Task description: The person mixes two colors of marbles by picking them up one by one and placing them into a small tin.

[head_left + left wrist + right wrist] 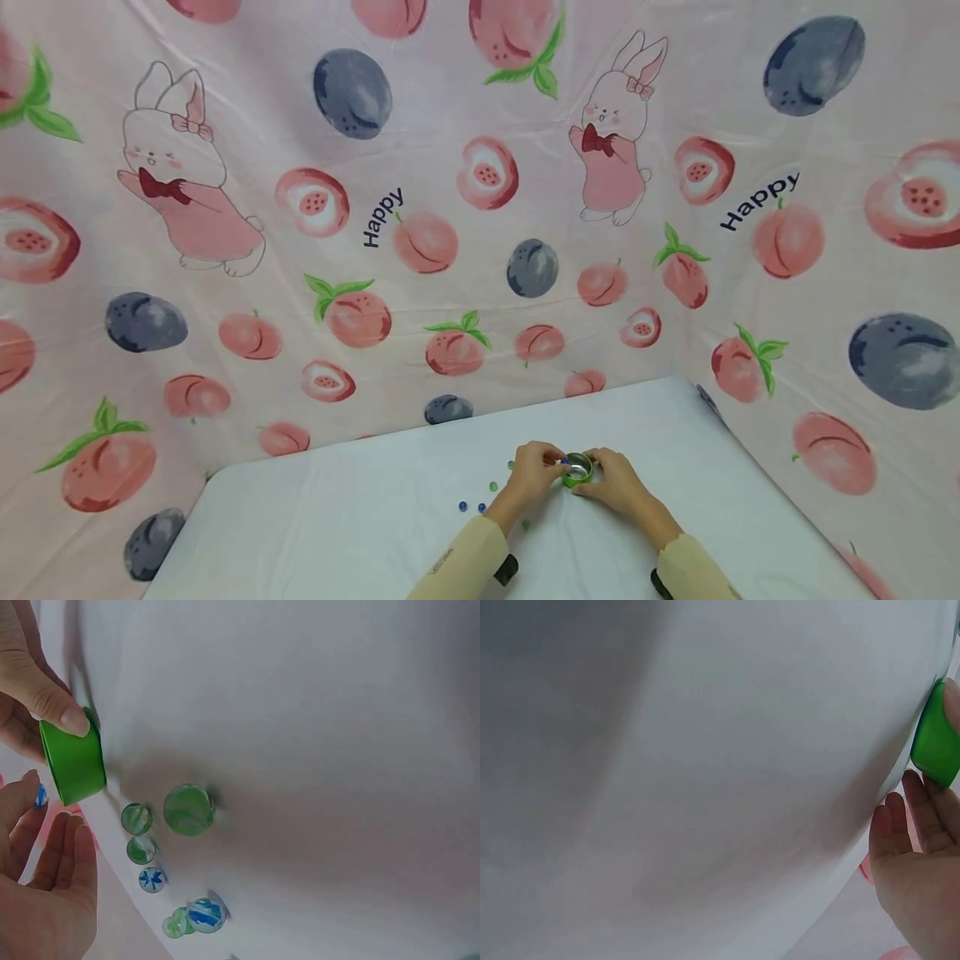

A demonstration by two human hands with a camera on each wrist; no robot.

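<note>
A small round green container (578,482) with a shiny inside stands on the white table, its top facing up. My right hand (617,481) grips it from the right, thumb on the near side and fingers on the far side. Between thumb and finger, my left hand (534,471) pinches a blue marble (41,796) right beside the container's rim. In the left wrist view, the thumb of the right hand (37,686) presses on the green wall. The right wrist view catches only part of the container (935,739). What lies inside it cannot be made out.
Loose marbles lie on the table left of the container, among them a green marble (188,810) and a blue-and-white marble (206,915). Several others sit close by. A fruit-and-rabbit patterned cloth (420,192) hangs behind the white tabletop (337,517) and along its sides.
</note>
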